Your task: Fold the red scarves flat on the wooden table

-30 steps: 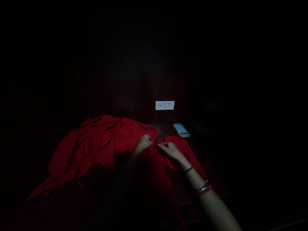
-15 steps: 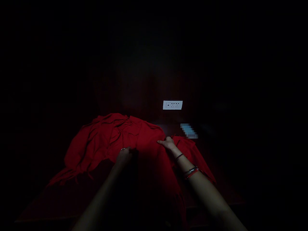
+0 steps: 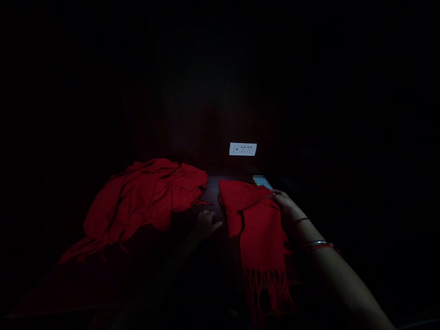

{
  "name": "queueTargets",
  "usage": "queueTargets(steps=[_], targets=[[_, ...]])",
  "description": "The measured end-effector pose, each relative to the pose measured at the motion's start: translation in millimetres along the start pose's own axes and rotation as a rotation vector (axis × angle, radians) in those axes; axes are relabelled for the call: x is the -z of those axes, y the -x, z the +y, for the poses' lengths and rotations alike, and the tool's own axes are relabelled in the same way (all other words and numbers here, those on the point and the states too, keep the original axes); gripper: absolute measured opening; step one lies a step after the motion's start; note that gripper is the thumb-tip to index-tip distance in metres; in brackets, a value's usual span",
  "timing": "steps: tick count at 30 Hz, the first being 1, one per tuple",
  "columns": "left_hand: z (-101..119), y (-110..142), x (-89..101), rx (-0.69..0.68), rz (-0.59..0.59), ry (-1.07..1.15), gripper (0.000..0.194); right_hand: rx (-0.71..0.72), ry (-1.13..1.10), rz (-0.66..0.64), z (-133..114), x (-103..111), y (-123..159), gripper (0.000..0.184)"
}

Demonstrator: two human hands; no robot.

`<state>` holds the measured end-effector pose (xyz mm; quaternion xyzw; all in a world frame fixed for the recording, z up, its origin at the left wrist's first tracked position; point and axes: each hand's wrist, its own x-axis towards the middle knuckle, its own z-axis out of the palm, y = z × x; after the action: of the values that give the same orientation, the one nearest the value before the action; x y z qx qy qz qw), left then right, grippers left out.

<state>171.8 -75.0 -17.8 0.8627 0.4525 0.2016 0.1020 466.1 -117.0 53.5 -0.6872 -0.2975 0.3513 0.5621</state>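
Observation:
A red fringed scarf [image 3: 263, 233] lies folded over itself on the dark table, its tassels hanging towards me past the front edge. At its upper right edge my right hand [image 3: 283, 200] has its fingers closed on the cloth. My left hand [image 3: 205, 224] is in the gap to the left of this scarf, thumb held apart from the fingers and nothing in it. Beyond it, on the left, sits a crumpled heap of red fringed cloth [image 3: 137, 197], not touched by either hand.
Behind the scarf a lit phone [image 3: 261, 180], partly blurred out, lies on the table [image 3: 213, 188]. A white socket plate [image 3: 243, 149] is on the dark wall above. Most of the surroundings are too dark to make out.
The scarf has moved right, off the heap, and lies folded apart from it. My right hand has shifted right with it. My left hand has moved right and its fingers have come apart.

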Motion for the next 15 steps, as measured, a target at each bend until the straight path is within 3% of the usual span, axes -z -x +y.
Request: queueTargets(steps=[5,8,12,15], targets=[[51,0,-11.7,0.056,-0.104,0.062,0.065,-0.076,0.015,0.012,33,7,-5,0.01],[68,0,-15.9,0.128,-0.046,0.104,0.054,-0.077,-0.018,0.023,32,5,-7,0.009],[55,-7,2.3,0.177,0.195,0.218,0.014,-0.037,-0.115,0.033,21,-2,-6,0.011],[24,-11,32.7,0.273,0.461,0.25,0.011,0.004,-0.177,0.032,14,-19,-3,0.01]])
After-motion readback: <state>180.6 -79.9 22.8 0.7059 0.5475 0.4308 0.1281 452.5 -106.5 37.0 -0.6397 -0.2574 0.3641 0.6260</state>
